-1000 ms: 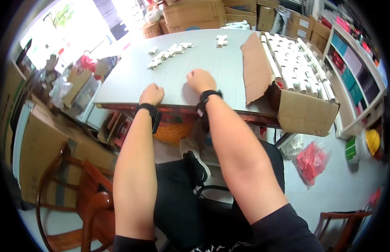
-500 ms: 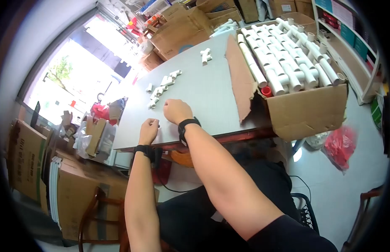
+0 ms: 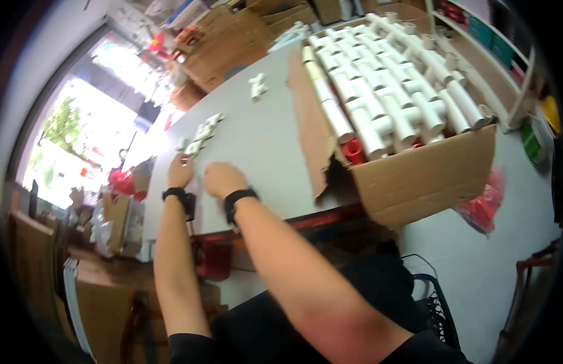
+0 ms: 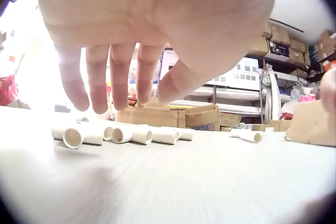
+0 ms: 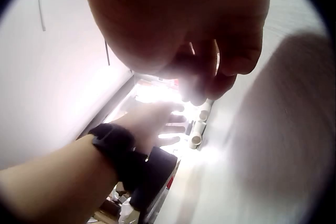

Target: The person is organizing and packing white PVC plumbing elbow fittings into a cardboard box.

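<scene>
My left hand (image 3: 180,171) is over the left part of the grey table (image 3: 266,151), at the near end of a loose row of white pipe fittings (image 3: 204,132). In the left wrist view its fingers (image 4: 121,79) hang extended and apart above the fittings (image 4: 142,136), with nothing held. To its right, my right hand (image 3: 225,179) hovers above the tabletop. The right wrist view shows that hand (image 5: 178,24) with fingers loosely bent and nothing visible in them. Farther back on the table lies a small group of white fittings (image 3: 257,87).
A cardboard box (image 3: 427,173) packed with white pipe fittings (image 3: 378,88) stands at the table's right, its torn flap (image 3: 305,130) lying on the tabletop. A red pipe fitting (image 3: 354,151) shows at its near corner. Cartons (image 3: 224,51) are stacked behind the table.
Both hands have moved left and forward toward the row of fittings. The left hand's fingers, curled before, now extend. The head view has swung left, bringing more of the window in.
</scene>
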A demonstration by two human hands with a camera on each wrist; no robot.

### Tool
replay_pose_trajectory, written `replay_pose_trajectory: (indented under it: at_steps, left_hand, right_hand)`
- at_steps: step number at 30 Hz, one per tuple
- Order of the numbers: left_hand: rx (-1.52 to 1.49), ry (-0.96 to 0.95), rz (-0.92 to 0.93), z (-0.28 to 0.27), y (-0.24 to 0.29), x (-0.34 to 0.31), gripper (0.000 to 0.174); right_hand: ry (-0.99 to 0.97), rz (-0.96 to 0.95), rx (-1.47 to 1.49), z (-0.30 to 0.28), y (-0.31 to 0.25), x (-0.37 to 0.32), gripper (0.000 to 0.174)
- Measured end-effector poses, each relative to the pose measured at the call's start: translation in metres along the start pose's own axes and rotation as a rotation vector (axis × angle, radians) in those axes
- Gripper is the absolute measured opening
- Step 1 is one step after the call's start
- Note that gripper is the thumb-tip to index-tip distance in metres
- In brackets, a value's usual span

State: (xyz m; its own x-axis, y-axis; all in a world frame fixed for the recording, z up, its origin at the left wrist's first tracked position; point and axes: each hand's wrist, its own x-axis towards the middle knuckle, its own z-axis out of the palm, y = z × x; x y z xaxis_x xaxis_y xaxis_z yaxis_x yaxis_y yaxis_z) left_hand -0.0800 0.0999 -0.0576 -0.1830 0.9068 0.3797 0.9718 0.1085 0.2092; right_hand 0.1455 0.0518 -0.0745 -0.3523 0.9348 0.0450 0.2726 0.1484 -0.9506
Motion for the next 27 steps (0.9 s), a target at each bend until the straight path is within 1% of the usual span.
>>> replay_pose_trajectory:
  at_steps: [1, 3, 5, 7, 9, 11, 13, 14, 17, 18, 21, 22, 23, 25, 26, 27]
  left_hand:
    - [-0.02, -0.008, -0.006, 0.011, -0.004, 0.01, 0.035]
    - [-0.002, 0.008, 0.113, 0.04, -0.035, 0.041, 0.041]
    - [0.085, -0.044, 0.206, 0.06, -0.054, 0.063, 0.052]
    - [0.215, -0.251, -0.013, 0.065, -0.056, 0.07, 0.064]
    - [0.229, -0.267, 0.003, 0.101, -0.119, 0.096, 0.068]
    - [0.231, -0.274, -0.224, 0.08, -0.056, 0.079, 0.058]
    - [0.258, -0.19, -0.119, 0.056, -0.011, 0.059, 0.048]
    - [0.273, -0.149, -0.064, 0.054, -0.002, 0.053, 0.043]
    - [0.008, -0.259, -0.019, 0.05, -0.015, 0.062, 0.033]
    - [-0.023, -0.257, 0.008, 0.047, -0.01, 0.059, 0.031]
    - [-0.251, -0.319, 0.033, 0.03, 0.005, 0.053, 0.034]
    - [-0.182, -0.376, 0.095, 0.022, 0.006, 0.058, 0.036]
    - [-0.292, -0.418, 0.0, 0.012, 0.006, 0.063, 0.035]
    - [-0.516, -0.498, -0.198, -0.014, 0.039, 0.056, 0.034]
    - [-0.577, -0.464, -0.177, -0.026, 0.061, 0.052, 0.036]
    - [-0.684, -0.499, -0.171, -0.038, 0.074, 0.054, 0.035]
  right_hand:
    - [-0.006, -0.014, -0.008, -0.003, 0.0, 0.001, 0.029]
    - [0.008, -0.052, 0.005, 0.0, 0.006, 0.008, 0.028]
    - [0.01, -0.088, 0.026, -0.009, 0.004, 0.012, 0.027]
    - [0.069, -0.086, 0.08, -0.018, -0.003, 0.013, 0.025]
    - [0.088, -0.1, 0.068, -0.024, -0.009, 0.017, 0.024]
    - [0.104, -0.112, 0.055, -0.018, -0.008, 0.022, 0.024]
    - [0.121, -0.121, 0.031, -0.009, -0.005, 0.025, 0.023]
    - [0.108, -0.109, 0.029, -0.004, -0.003, 0.025, 0.023]
    - [0.071, -0.1, 0.025, 0.0, 0.0, 0.023, 0.024]
    - [0.05, -0.107, 0.021, 0.0, -0.001, 0.022, 0.024]
    - [0.038, -0.1, 0.044, -0.004, -0.005, 0.013, 0.025]
    - [0.042, -0.092, 0.06, -0.002, -0.003, 0.012, 0.025]
    - [0.057, -0.078, 0.054, -0.001, -0.001, 0.011, 0.025]
    - [0.081, -0.046, 0.043, 0.008, 0.008, 0.014, 0.026]
    - [0.051, -0.035, 0.031, 0.004, 0.007, 0.011, 0.026]
    - [0.02, -0.024, 0.017, -0.001, 0.008, 0.008, 0.026]
